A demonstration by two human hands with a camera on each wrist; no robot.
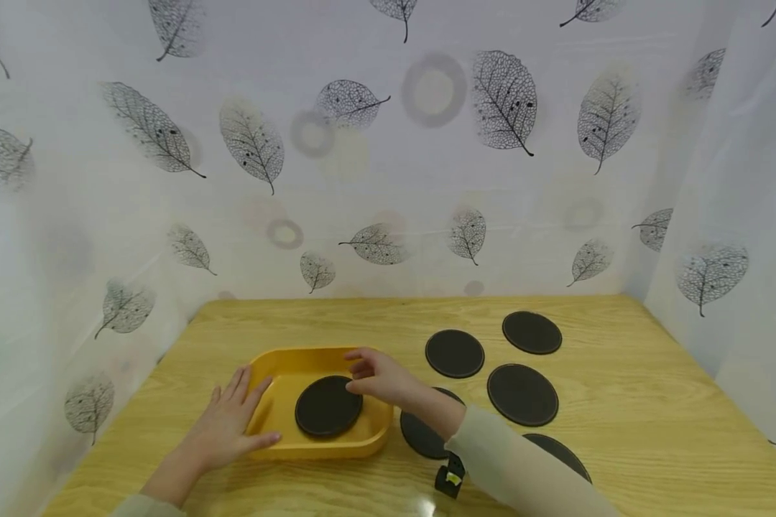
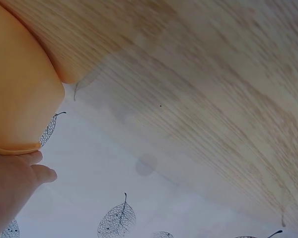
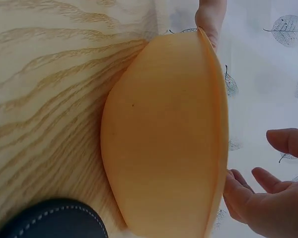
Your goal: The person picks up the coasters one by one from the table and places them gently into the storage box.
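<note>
A yellow plastic tub (image 1: 343, 452) stands at the left of the table with a round black coaster (image 1: 326, 407) lying inside it. Spread fingers of my left hand (image 1: 223, 431) rest on the tub's left rim, the thumb lying over the front edge. My right hand (image 1: 381, 377) is above the tub's right side, near the coaster inside. Its loosely bent fingers hold nothing, as the right hand (image 3: 268, 198) in the right wrist view also shows. In that view the tub's outer wall (image 3: 159, 134) fills the middle.
Right of the tub lie several more black coasters, among them one (image 1: 455, 353) behind, one (image 1: 532, 332) far right and one (image 1: 522, 395) nearer. My right forearm partly covers another coaster (image 1: 420, 434). A leaf-patterned curtain (image 1: 414, 172) encloses the wooden table (image 1: 672, 431).
</note>
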